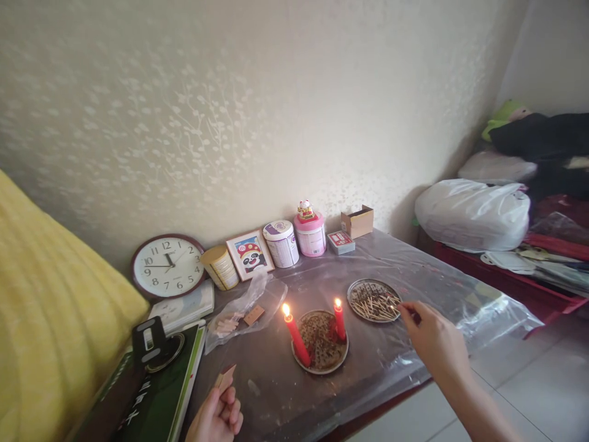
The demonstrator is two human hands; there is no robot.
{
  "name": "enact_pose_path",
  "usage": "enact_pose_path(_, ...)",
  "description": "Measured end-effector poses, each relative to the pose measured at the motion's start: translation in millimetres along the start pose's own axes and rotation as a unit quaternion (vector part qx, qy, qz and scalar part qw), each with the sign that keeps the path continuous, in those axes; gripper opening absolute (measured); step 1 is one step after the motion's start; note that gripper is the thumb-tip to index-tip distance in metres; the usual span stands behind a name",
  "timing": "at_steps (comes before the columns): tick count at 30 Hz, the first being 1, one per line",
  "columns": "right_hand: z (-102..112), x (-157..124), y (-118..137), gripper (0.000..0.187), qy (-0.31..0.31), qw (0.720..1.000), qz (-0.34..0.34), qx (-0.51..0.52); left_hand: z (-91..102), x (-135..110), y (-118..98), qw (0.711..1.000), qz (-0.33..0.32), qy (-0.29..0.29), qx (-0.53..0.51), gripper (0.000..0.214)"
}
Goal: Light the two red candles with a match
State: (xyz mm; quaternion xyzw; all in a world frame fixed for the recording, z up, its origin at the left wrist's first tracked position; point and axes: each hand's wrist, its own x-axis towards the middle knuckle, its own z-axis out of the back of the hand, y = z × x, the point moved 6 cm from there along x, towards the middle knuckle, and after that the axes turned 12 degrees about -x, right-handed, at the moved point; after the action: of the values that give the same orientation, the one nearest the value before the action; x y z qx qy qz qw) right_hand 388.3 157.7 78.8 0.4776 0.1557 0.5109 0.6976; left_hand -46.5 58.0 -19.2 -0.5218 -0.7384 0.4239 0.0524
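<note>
Two lit red candles, a leaning left one (298, 341) and a shorter right one (339, 320), stand on a round, stained metal dish (319, 371). Behind it to the right, a second round dish (358, 283) holds many matchsticks (375, 307). My right hand (432, 334) is closed in a pinch at that dish's right edge, on a match (394, 307) with a tiny glow at its tip. At the bottom, my left hand (216, 417) has its fingers closed around a small brown matchbox (225, 379), partly hidden by the fingers.
A clear plastic bag (243, 301) with small brown boxes lies left of the candles. Along the wall are a clock (168, 266), a panda picture (251, 253), canisters (281, 244) and a cardboard box (358, 222). A green book (161, 393) lies at left; plastic covers the table (368, 362).
</note>
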Motion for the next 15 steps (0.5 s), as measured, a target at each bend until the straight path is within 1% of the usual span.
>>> enact_pose_path(2, -4.1, 1.9, -5.4, 0.011, 0.005, 0.999, 0.001, -0.042, 1.6, 0.1, -0.1, 1.0, 0.001, -0.003, -0.001, 0.045)
enact_pose_path(5, -9.0, 4.9, -9.6, 0.019, 0.01, 0.997, 0.003, -0.071, 2.9, -1.7, -1.5, 1.0, 0.001, -0.005, 0.0, 0.044)
enact_pose_path(7, -10.8, 6.2, -10.2, 0.018, 0.008, 0.996, 0.004, -0.084, 2.6, -3.6, -2.6, 1.0, -0.001, -0.008, -0.001, 0.042)
enact_pose_path(10, -14.4, 6.7, -9.7, 0.019, 0.016, 0.996, 0.009, -0.082, -0.3, -5.4, -3.8, 1.0, -0.003, -0.008, -0.005, 0.043)
enact_pose_path(13, -17.3, 6.2, -10.1, 0.031, 0.016, 0.997, 0.023, -0.07, -2.7, -4.3, -4.9, 1.0, -0.011, -0.004, -0.004, 0.041)
enact_pose_path(14, -17.7, 6.3, -11.5, 0.033, 0.011, 0.997, 0.024, -0.075, -2.5, -3.4, -5.0, 1.0, -0.012, -0.004, -0.002, 0.04)
enact_pose_path(15, -18.2, 6.7, -13.6, 0.032, 0.005, 0.996, 0.023, -0.085, -1.6, -2.3, -4.9, 1.0, -0.013, -0.005, -0.002, 0.041)
